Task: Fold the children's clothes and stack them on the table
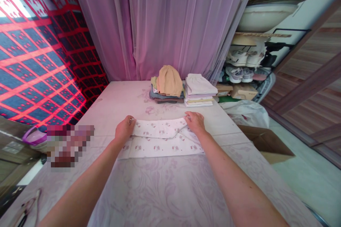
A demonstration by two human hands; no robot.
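A small white garment with a pink print [160,138] lies flat on the table [165,188], its far edge folded toward me. My left hand [124,129] grips the fold's left end with curled fingers. My right hand [195,121] pinches the fold's right end. Both forearms reach in from the near edge.
Two stacks of folded clothes stand at the table's far end: a tan-topped pile [167,84] and a white pile [199,94]. Pink curtains [165,25] hang behind. A shoe rack [245,67], a white bag [247,111] and a cardboard box [266,142] are at right.
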